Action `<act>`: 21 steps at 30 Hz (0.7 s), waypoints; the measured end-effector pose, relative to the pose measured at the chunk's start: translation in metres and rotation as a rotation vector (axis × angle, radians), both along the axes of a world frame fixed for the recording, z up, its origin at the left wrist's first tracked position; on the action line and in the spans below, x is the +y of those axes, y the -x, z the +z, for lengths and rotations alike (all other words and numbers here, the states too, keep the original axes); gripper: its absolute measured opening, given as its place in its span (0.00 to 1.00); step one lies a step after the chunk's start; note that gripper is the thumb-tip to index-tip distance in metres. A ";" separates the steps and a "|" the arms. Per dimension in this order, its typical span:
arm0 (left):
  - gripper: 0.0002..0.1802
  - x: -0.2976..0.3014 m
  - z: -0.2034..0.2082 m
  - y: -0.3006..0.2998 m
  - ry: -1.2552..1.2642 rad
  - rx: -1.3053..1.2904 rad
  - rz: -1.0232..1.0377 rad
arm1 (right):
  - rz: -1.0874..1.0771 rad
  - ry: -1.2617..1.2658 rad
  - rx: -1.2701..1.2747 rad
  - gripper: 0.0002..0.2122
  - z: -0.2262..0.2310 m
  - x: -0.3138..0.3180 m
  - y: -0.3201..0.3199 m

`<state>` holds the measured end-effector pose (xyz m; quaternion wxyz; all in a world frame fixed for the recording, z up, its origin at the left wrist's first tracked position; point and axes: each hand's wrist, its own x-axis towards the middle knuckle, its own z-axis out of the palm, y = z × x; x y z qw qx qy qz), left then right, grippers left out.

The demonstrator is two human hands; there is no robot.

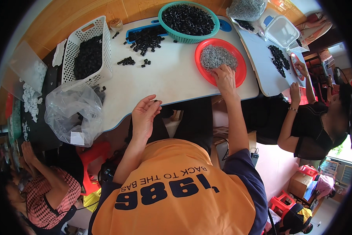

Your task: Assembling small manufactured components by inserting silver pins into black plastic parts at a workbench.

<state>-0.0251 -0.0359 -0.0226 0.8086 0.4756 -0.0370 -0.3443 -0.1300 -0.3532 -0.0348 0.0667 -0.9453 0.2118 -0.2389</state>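
My left hand point(144, 117) is raised just off the table's front edge, its thumb and fingers pinched on a small black cap point(156, 101). Over on the right, my right hand point(225, 79) reaches into a red round plate point(240, 62) with its fingertips pressed down at the near side of a heap of small grey pieces point(219, 57). Whatever those fingertips pinch is hidden. Loose black caps point(145, 40) lie in a scattered pile near a blue tray point(133, 34) at the back. A few more sit in small clusters point(126, 61) on the white tabletop point(164, 74).
A green basket point(188, 39) full of black caps stands behind. At left are a white perforated basket point(106, 58) and a clear plastic bag point(72, 113). Co-workers sit on both sides; the right one's hand point(295, 93) is near another table point(262, 74). A red stool point(93, 168) stands lower left.
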 end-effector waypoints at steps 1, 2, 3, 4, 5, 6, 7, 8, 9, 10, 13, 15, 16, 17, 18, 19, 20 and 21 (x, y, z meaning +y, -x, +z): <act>0.11 0.000 0.000 0.000 -0.030 0.003 -0.005 | 0.005 -0.001 0.017 0.05 0.002 0.001 0.001; 0.11 0.000 0.000 0.000 -0.023 -0.004 -0.019 | 0.004 0.011 0.012 0.05 0.004 0.003 0.002; 0.11 0.000 0.000 0.000 -0.014 0.011 -0.031 | 0.003 0.022 0.006 0.05 0.008 0.006 0.003; 0.11 0.000 0.001 0.000 -0.014 -0.010 -0.042 | -0.009 0.024 0.017 0.05 0.012 0.008 0.003; 0.11 0.000 0.001 0.000 -0.013 -0.008 -0.049 | 0.007 -0.059 -0.060 0.06 0.017 0.011 0.004; 0.10 0.001 0.002 0.000 -0.013 -0.005 -0.052 | 0.013 -0.154 -0.117 0.06 0.024 0.015 0.005; 0.10 0.001 0.003 0.001 -0.010 -0.025 -0.055 | 0.017 -0.264 -0.175 0.06 0.030 0.020 0.008; 0.11 0.000 0.005 0.002 -0.008 -0.044 -0.058 | 0.006 -0.508 -0.264 0.06 0.037 0.028 0.011; 0.11 0.000 0.007 0.003 0.004 -0.067 -0.059 | -0.009 -0.769 -0.354 0.06 0.043 0.038 0.013; 0.11 -0.001 0.009 0.004 -0.004 -0.087 -0.067 | -0.014 -1.035 -0.440 0.06 0.048 0.049 0.015; 0.11 -0.002 0.020 0.008 0.005 -0.144 -0.099 | 0.200 -1.541 -0.769 0.06 0.056 0.085 0.010; 0.11 -0.001 0.029 0.010 0.016 -0.167 -0.138 | 0.290 -1.697 -0.796 0.06 0.060 0.106 0.008; 0.12 0.000 0.033 0.011 -0.017 -0.147 -0.132 | 0.344 -1.782 -0.812 0.06 0.061 0.115 0.007; 0.12 0.001 0.037 0.012 -0.007 -0.163 -0.131 | 0.371 -1.760 -0.784 0.06 0.062 0.124 0.005; 0.12 0.003 0.041 0.012 0.003 -0.178 -0.129 | 0.400 -1.738 -0.756 0.07 0.063 0.132 0.004; 0.13 0.004 0.044 0.013 0.024 -0.194 -0.125 | 0.442 -1.720 -0.737 0.07 0.064 0.141 0.002; 0.12 0.007 0.047 0.013 0.006 -0.210 -0.125 | 0.403 -1.668 -0.636 0.07 0.065 0.148 0.001; 0.12 0.009 0.049 0.014 -0.009 -0.234 -0.122 | 0.375 -1.615 -0.548 0.07 0.067 0.156 0.001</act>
